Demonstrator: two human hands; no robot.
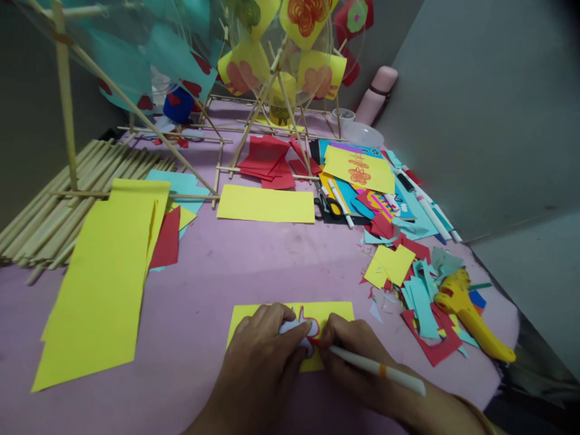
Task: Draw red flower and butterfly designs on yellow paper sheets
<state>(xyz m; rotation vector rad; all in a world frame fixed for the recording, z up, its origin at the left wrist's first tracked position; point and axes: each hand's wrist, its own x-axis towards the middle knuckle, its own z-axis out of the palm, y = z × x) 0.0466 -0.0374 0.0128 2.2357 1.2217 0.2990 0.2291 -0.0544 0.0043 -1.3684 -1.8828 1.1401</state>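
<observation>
A yellow paper strip (338, 311) lies on the table near me, under both hands. On it rests a small white paper cut-out (290, 326) with curved lobes, and a red line runs along part of its edge. My left hand (265, 347) pins the cut-out down between thumb and bent fingers. In my right hand (347, 344) is a white felt-tip pen (385, 370) with an orange band; its red tip touches the cut-out's right edge. My fingers hide part of the cut-out.
Left are large yellow sheets (104, 284) and a stack of wooden sticks (77, 199). Stick frames (254, 121) with decorated paper stand behind. Rightward lie scissors (333, 208), paper scraps (421, 302), a yellow glue gun (473, 317) and markers (428, 208). Another yellow strip (265, 204) lies ahead.
</observation>
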